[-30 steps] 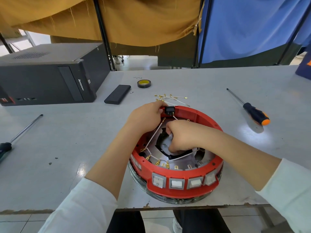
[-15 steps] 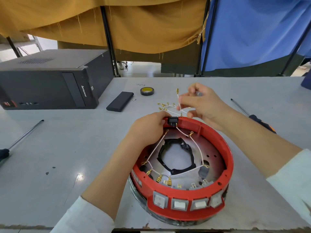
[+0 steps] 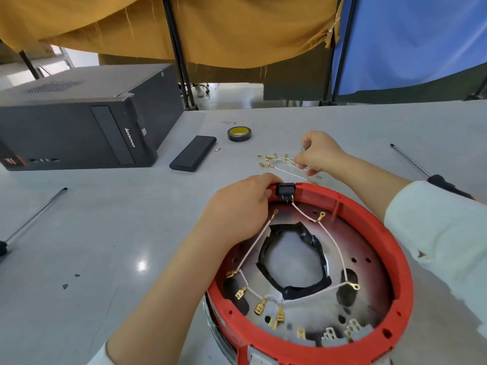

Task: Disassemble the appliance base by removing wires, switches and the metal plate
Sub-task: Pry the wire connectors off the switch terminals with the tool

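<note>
A person's left hand (image 3: 237, 206) grips the far rim of a red appliance base (image 3: 382, 233) at the worktop's (image 3: 105, 233) near edge, fingers curled beside a black rocker switch (image 3: 285, 190) set in that rim. The right hand (image 3: 319, 152), farther back, pinches a white wire (image 3: 290, 172) at a loose pile of brass-tipped wires (image 3: 274, 160) lying on the worktop. Inside the base, white leads (image 3: 332, 241) cross a metal plate (image 3: 369, 272). A tape roll (image 3: 239, 133), a black slab (image 3: 193, 153) and a computer tower (image 3: 79, 114) sit toward the far left.
</note>
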